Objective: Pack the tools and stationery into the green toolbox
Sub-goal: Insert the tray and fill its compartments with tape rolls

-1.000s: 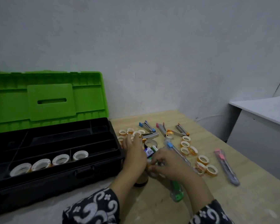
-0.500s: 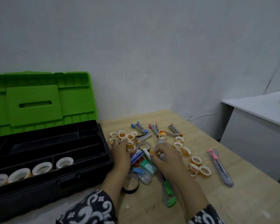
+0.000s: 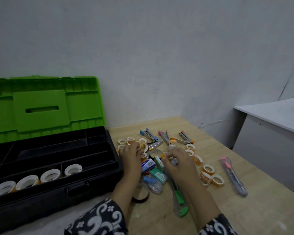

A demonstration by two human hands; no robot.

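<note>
Green toolbox [image 3: 46,167] sits open at the counter's [image 3: 261,209] left edge, lid up against the wall. Four white tape rolls [image 3: 50,174] are already lined up in the front tray compartment; the rest of the tray appears bare.

Both hands are working the loose pile just right of the box. Left hand [image 3: 131,156] is curled over a cluster of small tape rolls [image 3: 131,140]; some seem to be gathered under the fingers, but exactly what is held cannot be told. Right hand [image 3: 176,161] is pinching a small yellowish roll between thumb and fingertips.

Step judged in hand: small rolls being collected for the tray. Suggested:
- Several rolls should be gathered per trip, then set on edge like the four already in.
- Staple boxes [image 3: 148,165] beside the left hand should not be swept along.

Orientation of the long items, for later packing:
- Green cutter [image 3: 179,199]: long axis runs near-to-far, green end toward the person, partly under the right forearm.
- Pink cutter [image 3: 232,177]: lies well right, axis near-to-far, pink end away.
- Staplers [image 3: 165,136]: fanned at the far side, mixed headings.
- Long rear tray slots run left-right, so cutters would need turning roughly a quarter turn before being dropped in.
</note>
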